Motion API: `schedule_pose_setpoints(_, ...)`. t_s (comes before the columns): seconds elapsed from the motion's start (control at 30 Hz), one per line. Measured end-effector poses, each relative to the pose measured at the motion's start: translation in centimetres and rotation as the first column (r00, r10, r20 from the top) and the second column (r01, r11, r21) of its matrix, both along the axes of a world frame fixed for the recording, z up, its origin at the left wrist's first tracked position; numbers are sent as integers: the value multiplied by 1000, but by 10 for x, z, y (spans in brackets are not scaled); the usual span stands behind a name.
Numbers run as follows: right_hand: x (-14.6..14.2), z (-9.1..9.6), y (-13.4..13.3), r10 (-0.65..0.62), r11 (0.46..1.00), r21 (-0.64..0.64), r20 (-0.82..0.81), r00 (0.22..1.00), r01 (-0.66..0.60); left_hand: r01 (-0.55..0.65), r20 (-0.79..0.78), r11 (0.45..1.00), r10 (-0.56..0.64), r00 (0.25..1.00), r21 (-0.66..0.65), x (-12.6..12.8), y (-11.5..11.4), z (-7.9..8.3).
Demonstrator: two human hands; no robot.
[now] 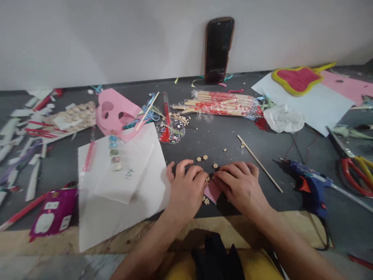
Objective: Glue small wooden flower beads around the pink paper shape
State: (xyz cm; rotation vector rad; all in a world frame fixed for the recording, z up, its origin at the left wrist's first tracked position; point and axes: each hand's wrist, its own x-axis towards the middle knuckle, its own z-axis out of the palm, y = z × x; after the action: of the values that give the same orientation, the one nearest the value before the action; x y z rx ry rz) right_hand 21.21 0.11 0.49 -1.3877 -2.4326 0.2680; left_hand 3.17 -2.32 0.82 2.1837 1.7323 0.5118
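Observation:
My left hand (188,186) and my right hand (240,184) meet at the front of the dark table, fingertips pinched and almost touching. Small tan bead-like bits show at the fingertips; what exactly each hand grips is partly hidden. Beneath them lies a pink paper piece (212,193), mostly covered by my hands. Just beyond the fingers are small tan flower-shaped pieces (205,157), and another flower-shaped piece (215,165) sits by my right fingers. A further flower cluster (206,200) lies below my left fingertips. To the right rests a thin wooden stick (259,163).
A blue glue gun (309,179) and red-and-yellow scissors (354,163) lie at right. White sheets (96,217) and a purple packet (54,212) are at left. Wrapped sticks (224,104), a pink paper mask (109,99) and a leaning phone (219,50) stand farther back.

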Motion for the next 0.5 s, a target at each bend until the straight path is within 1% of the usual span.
schedule_pose_setpoints(0.2,0,-1,0,5,1000,-1,-7,1000,-5,-2,13,999,1,1000,32,0,-1,1)
schedule_pose_setpoints(0.37,1,-2,0,5,1000,-8,9,1000,-5,14,19,1000,-15,1000,25,0,-1,0)
schedule_pose_setpoints(0.5,1,-2,0,5,1000,-9,-1,1000,-5,5,21,1000,-5,1000,28,1,-1,0)
